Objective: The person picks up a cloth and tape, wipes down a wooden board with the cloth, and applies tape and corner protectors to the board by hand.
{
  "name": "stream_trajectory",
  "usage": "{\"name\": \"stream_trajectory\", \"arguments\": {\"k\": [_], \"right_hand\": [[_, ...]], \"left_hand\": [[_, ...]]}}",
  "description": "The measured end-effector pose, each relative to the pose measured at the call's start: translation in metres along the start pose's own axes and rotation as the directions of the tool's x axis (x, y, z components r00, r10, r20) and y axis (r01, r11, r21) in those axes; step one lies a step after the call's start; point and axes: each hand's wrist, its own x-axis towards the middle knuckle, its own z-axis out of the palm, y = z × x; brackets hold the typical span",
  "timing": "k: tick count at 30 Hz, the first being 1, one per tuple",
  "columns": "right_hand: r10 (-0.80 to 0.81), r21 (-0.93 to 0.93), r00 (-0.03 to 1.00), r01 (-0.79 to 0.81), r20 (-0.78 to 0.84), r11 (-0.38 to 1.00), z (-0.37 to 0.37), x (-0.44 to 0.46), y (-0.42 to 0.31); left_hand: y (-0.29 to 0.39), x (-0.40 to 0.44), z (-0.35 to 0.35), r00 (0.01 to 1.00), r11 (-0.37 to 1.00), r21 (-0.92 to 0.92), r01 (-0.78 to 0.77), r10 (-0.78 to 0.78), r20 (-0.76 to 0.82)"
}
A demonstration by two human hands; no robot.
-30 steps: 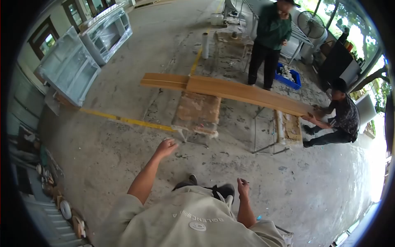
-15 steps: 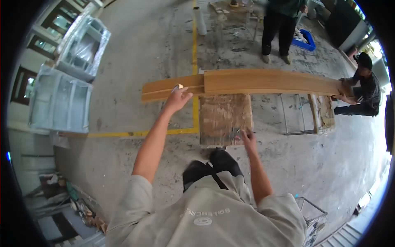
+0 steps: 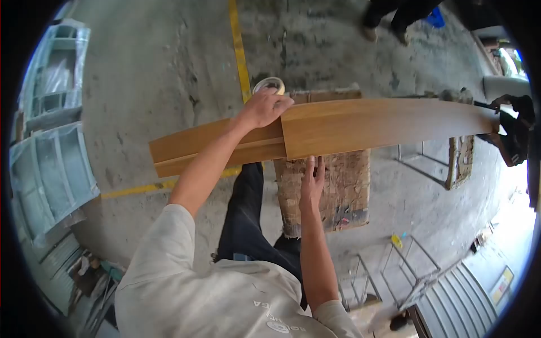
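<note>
Two long wood-coloured boards lie overlapped, the wider upper board (image 3: pixel 383 124) covering the right part of the lower board (image 3: pixel 191 146). My left hand (image 3: pixel 264 107) is closed on a roll of tape (image 3: pixel 269 84), above the boards near the upper board's left end. At the near edge of the upper board, my right hand (image 3: pixel 313 180) has its fingers stretched out, with fingertips at the edge. Below the boards stands a worn cardboard-covered support (image 3: pixel 324 194). Whether any tape sticks to the wood cannot be made out.
A co-worker in dark clothes (image 3: pixel 513 129) is at the boards' far right end. A second padded stand (image 3: pixel 461 160) stands under the right part. Another person's legs (image 3: pixel 389 17) show at the top. Wrapped frames (image 3: pixel 53 174) lean at left; metal racks (image 3: pixel 406 265) stand lower right.
My left hand with the tape roll has moved right along the boards to the step between them. My right hand has risen from the support to the board's near edge. My view has shifted.
</note>
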Motion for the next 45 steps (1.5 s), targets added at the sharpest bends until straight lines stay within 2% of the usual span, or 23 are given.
{"name": "stream_trajectory", "arguments": {"k": [1,3,5,7,8,9,11,13,18,25,27,31,33,36,40,43,45], "right_hand": [[0.043,-0.025,0.999,-0.044,-0.027,0.999,0.01,0.001,0.004],[-0.145,0.005,0.987,0.145,-0.072,0.989,0.029,0.006,0.011],[-0.115,-0.013,0.988,0.114,-0.105,0.993,0.045,0.008,0.01],[-0.132,-0.002,0.96,0.136,-0.246,0.991,0.057,0.007,0.017],[-0.138,-0.095,0.955,0.117,-0.261,0.989,0.06,0.007,0.021],[-0.128,-0.11,0.957,0.102,-0.26,0.989,0.066,0.007,0.02],[-0.1,-0.074,0.927,0.078,-0.362,0.994,0.077,0.003,0.014],[-0.099,-0.127,0.925,0.055,-0.368,0.99,0.082,0.002,0.015],[-0.04,-0.074,0.885,0.006,-0.464,0.997,0.092,0.002,0.011],[-0.018,-0.104,0.89,-0.033,-0.455,0.994,0.088,0.002,0.011],[-0.007,-0.141,0.893,-0.064,-0.45,0.988,0.085,0.001,0.013],[0.028,-0.111,0.898,-0.084,-0.438,0.99,0.083,0.001,0.015],[0.088,-0.107,0.867,-0.161,-0.491,0.981,0.083,0.0,0.015],[0.071,-0.103,0.875,-0.136,-0.479,0.985,0.077,0.003,0.023],[0.089,-0.092,0.871,-0.151,-0.483,0.984,0.08,0.003,0.021],[0.041,-0.177,0.882,-0.139,-0.469,0.974,0.078,0.003,0.021],[0.065,-0.15,0.881,-0.152,-0.469,0.977,0.081,0.004,0.017]], "left_hand": [[0.0,-0.006,0.008,1.0,1.0,0.005,-0.015,0.015,-0.022],[0.001,-0.014,0.015,0.993,1.0,-0.016,-0.015,0.013,-0.114],[-0.002,-0.014,0.011,0.996,0.999,-0.048,0.012,-0.016,-0.085],[-0.006,-0.015,0.012,0.993,0.999,-0.044,0.032,-0.037,-0.112],[-0.008,-0.016,0.012,0.993,0.996,-0.065,0.056,-0.062,-0.104],[-0.009,-0.016,0.011,0.991,0.995,-0.078,0.063,-0.071,-0.113],[-0.008,-0.016,0.012,0.985,0.989,-0.134,0.069,-0.088,-0.146],[-0.009,-0.013,0.01,0.987,0.983,-0.165,0.085,-0.106,-0.123],[-0.015,-0.012,0.012,0.987,0.976,-0.207,0.071,-0.099,-0.127],[-0.015,-0.011,0.011,0.984,0.958,-0.253,0.132,-0.158,-0.084],[-0.017,-0.009,0.002,0.983,0.943,-0.276,0.184,-0.181,0.039],[-0.027,-0.005,-0.007,0.979,0.903,-0.377,0.205,-0.182,0.096],[-0.027,-0.007,-0.008,0.956,0.862,-0.418,0.286,-0.227,0.186],[-0.027,-0.007,-0.009,0.946,0.841,-0.44,0.316,-0.243,0.216],[-0.028,-0.007,-0.009,0.948,0.844,-0.437,0.312,-0.247,0.201],[-0.029,-0.008,-0.006,0.952,0.827,-0.473,0.304,-0.239,0.193],[-0.031,-0.01,-0.003,0.963,0.833,-0.484,0.268,-0.229,0.139]]}}
